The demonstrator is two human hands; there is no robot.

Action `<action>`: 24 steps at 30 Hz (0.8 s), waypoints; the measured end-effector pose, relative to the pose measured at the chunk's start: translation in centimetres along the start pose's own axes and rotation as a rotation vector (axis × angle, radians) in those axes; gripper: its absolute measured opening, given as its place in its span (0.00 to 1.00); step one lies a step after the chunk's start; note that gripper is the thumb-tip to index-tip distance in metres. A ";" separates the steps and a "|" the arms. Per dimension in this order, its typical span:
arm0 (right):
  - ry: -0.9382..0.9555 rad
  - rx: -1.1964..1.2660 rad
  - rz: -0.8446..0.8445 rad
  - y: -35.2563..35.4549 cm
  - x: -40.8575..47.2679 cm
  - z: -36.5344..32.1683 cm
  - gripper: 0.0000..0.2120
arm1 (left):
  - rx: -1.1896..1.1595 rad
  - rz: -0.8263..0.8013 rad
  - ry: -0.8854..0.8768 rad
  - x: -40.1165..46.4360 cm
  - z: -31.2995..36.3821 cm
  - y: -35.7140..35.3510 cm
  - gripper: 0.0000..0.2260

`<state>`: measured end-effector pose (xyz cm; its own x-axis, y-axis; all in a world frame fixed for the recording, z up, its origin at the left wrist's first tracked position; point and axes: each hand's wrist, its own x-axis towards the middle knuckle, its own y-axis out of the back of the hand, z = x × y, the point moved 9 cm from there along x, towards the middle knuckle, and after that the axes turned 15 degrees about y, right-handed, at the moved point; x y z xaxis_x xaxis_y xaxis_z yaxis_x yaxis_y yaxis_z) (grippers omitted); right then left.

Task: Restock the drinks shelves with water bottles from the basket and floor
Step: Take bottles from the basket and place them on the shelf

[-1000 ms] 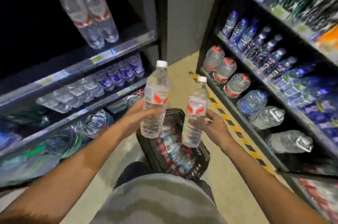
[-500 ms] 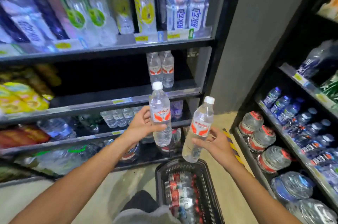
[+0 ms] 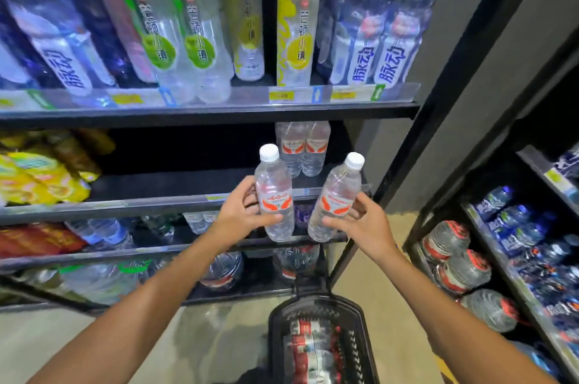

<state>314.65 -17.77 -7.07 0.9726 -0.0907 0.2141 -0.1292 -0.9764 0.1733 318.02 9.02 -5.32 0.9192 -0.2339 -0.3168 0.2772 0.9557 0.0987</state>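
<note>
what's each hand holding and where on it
The left hand grips one water bottle around its labelled middle; the right hand grips another water bottle around its lower middle.

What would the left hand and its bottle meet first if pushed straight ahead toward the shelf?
Probably the two clear red-labelled water bottles already standing on the dark middle shelf. The left hand holds its clear white-capped water bottle just before that shelf's front edge, though depth is hard to judge.

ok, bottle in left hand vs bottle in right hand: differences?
The left-hand bottle stands near upright; the right-hand bottle tilts, cap to the right. The left hand wraps its bottle at the label; the right hand holds its lower, nearer the base. Both are clear, white-capped, red-labelled.
</note>
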 end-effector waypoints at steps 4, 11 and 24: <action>0.061 -0.037 0.059 -0.4 4.3 -0.9 0.29 | 0.015 0.004 -0.032 2.3 1.0 1.3 0.32; 0.138 -0.105 0.063 -1.1 8.3 0.2 0.31 | 0.090 0.081 -0.087 3.3 2.3 2.6 0.33; 0.158 -0.293 -0.097 -2.4 12.1 2.8 0.31 | 0.075 0.141 -0.145 2.4 2.8 3.8 0.32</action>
<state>327.23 -17.02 -7.58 0.9440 0.0537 0.3256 -0.1100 -0.8791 0.4637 322.08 11.54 -3.11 0.9795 -0.1268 -0.1564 0.1577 0.9662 0.2040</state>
